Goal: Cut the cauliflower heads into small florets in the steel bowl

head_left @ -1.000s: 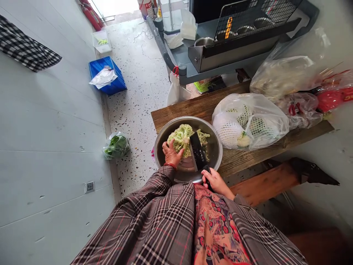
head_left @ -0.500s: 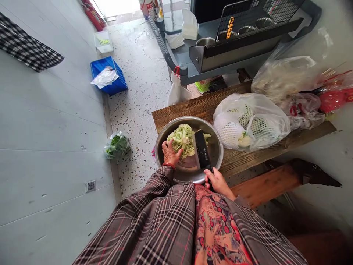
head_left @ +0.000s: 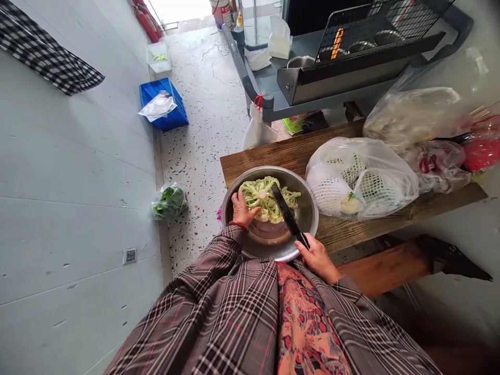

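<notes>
From the head camera, I am watching a person in a plaid jacket leaning over a steel basin, which is sitting at the near left end of a wooden bench. A head of cauliflower is lying inside the basin, toward its far side, with its cut stem facing up. The left hand is grasping the cauliflower by its near left edge, fingers spreading along one side and the thumb pointing across toward the middle; a red bracelet is circling that wrist.

The right hand is clenching its fingers round the handle of a dark cleaver. The blade is standing nearly edge-on to the view, slanting over the cauliflower's right side, while a smaller floret piece is lying just beyond it to the right. Whether the blade is touching the cauliflower, I cannot tell.

Just right of the basin, a clear plastic bag is holding produce in white foam netting. On the floor to the left, a bag of greens is lying near the wall.
</notes>
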The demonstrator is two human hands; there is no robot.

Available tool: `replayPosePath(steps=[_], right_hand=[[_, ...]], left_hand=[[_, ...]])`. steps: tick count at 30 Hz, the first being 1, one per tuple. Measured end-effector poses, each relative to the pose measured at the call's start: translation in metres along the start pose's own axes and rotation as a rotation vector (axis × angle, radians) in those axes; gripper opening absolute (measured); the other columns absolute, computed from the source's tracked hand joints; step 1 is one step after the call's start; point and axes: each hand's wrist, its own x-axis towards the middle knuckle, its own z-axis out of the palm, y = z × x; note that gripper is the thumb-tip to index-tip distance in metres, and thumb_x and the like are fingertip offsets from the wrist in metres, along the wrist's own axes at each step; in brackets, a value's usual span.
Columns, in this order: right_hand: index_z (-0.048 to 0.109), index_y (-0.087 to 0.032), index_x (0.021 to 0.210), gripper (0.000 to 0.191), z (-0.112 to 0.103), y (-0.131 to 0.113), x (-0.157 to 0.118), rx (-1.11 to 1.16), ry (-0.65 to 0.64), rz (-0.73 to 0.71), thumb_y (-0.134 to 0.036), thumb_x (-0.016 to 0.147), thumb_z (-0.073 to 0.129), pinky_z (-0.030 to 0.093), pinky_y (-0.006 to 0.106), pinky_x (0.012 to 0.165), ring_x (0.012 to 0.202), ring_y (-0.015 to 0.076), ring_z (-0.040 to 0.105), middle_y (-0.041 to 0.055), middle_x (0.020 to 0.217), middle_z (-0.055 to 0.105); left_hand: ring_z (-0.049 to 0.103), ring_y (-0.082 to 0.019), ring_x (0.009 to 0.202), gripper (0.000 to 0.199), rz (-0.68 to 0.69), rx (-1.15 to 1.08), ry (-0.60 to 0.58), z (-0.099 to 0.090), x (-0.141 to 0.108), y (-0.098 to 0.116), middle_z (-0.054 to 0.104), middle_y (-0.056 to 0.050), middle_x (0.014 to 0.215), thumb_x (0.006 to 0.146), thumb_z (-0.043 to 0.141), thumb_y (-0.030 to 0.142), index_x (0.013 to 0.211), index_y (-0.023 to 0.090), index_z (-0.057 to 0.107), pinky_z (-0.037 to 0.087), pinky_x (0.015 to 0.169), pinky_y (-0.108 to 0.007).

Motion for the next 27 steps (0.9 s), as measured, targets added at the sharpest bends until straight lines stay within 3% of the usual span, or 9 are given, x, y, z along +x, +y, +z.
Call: replayPosePath(steps=[3, 7, 14, 22, 27], right_hand=[[0.055, -0.021, 0.091, 0.028, -0.007, -0.003, 0.004, 0.018, -0.024, 0.001, -0.047, 0.090, 0.045, 0.042, 0.028, 0.063, 0.066, 0.0188, 0.058, 0.0021, 0.069, 0.061], [0.052, -0.022, 0.093, 0.027, -0.010, -0.009, 0.005, 0.093, -0.006, 0.019, -0.047, 0.091, 0.045, 0.041, 0.026, 0.058, 0.058, 0.0165, 0.057, -0.0008, 0.065, 0.058], [0.046, -0.023, 0.073, 0.029, 0.010, -0.004, 0.009, 0.129, -0.122, 0.087, -0.048, 0.087, 0.047, 0.039, 0.026, 0.052, 0.048, 0.0143, 0.051, -0.0040, 0.052, 0.052], [0.045, -0.024, 0.078, 0.036, -0.007, -0.018, 0.002, 0.333, -0.092, 0.180, -0.058, 0.089, 0.044, 0.039, 0.024, 0.044, 0.039, 0.0108, 0.047, -0.0061, 0.053, 0.052], [0.046, -0.024, 0.079, 0.033, 0.001, -0.014, -0.003, 0.308, -0.079, 0.137, -0.055, 0.090, 0.044, 0.041, 0.024, 0.047, 0.041, 0.0114, 0.049, -0.0060, 0.052, 0.051]], left_hand=[[0.033, -0.032, 0.139, 0.101, 0.029, 0.027, -0.060, 0.002, 0.000, -0.008, 0.034, -0.018, 0.143, 0.064, 0.070, 0.013, 0.149, 0.017, 0.017, 0.029, 0.116, -0.047], [0.030, -0.029, 0.142, 0.093, 0.139, 0.042, -0.145, -0.006, 0.009, -0.017, 0.033, -0.014, 0.147, 0.067, 0.060, 0.006, 0.149, 0.022, 0.020, 0.027, 0.118, -0.045], [0.026, -0.027, 0.144, 0.093, 0.145, 0.033, -0.162, -0.003, 0.007, -0.020, 0.028, -0.012, 0.151, 0.068, 0.058, 0.005, 0.150, 0.023, 0.019, 0.024, 0.119, -0.043], [0.028, -0.027, 0.144, 0.091, 0.131, 0.029, -0.205, -0.010, 0.011, -0.027, 0.032, -0.011, 0.151, 0.069, 0.060, 0.007, 0.150, 0.025, 0.022, 0.025, 0.119, -0.046], [0.028, -0.027, 0.144, 0.091, 0.129, -0.002, -0.205, -0.010, 0.012, -0.028, 0.032, -0.011, 0.152, 0.068, 0.061, 0.007, 0.149, 0.025, 0.024, 0.025, 0.118, -0.046]])
